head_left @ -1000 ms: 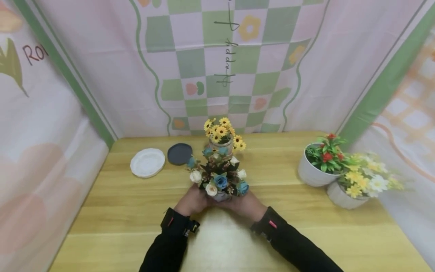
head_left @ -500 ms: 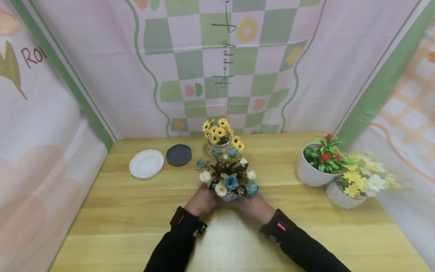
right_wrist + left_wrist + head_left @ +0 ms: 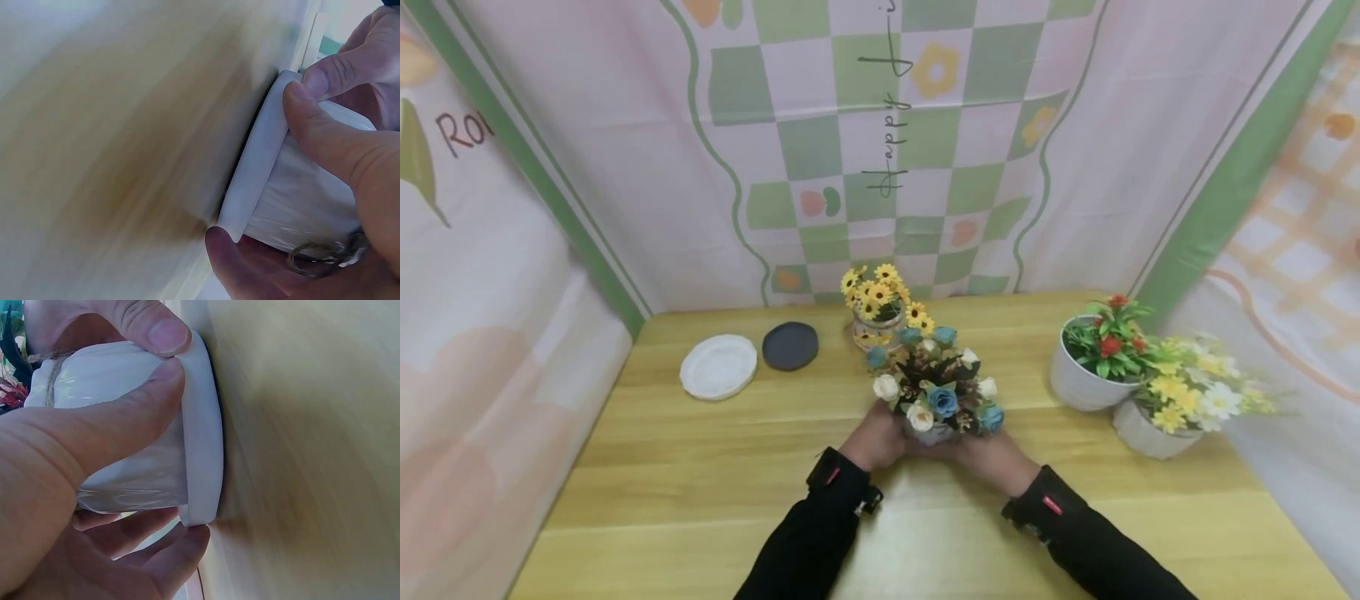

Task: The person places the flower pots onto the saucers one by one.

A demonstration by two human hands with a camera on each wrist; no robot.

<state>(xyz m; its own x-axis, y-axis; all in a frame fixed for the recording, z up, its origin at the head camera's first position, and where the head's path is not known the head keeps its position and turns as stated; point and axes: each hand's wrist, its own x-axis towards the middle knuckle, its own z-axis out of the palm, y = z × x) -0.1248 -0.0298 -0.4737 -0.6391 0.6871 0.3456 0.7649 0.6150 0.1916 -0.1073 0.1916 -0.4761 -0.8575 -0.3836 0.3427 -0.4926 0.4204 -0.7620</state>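
Observation:
A potted bouquet of artificial blue and cream roses [image 3: 942, 402] stands between my two hands in the head view. Its pale, wrapped pot [image 3: 140, 475] has twine tied near the top, and a white saucer [image 3: 203, 437] sits against its base. My left hand [image 3: 878, 435] grips pot and saucer from the left, thumb along the pot's side. From the other side my right hand [image 3: 996, 460] holds them too, its thumb on the saucer's rim [image 3: 253, 162]. The two thumbs lie close together. Whether the saucer touches the table is hard to tell.
Behind the bouquet stands a pot of yellow daisies [image 3: 880, 312]. A white saucer [image 3: 718, 367] and a dark grey saucer [image 3: 790, 346] lie at the back left of the wooden table [image 3: 700, 492]. To the right are a red-flowered plant [image 3: 1090, 379] and a yellow-and-white one [image 3: 1157, 429].
Both hands have moved right together with the bouquet and its saucer, away from the front of the daisies. The view has also shifted slightly. Neither grip has visibly changed.

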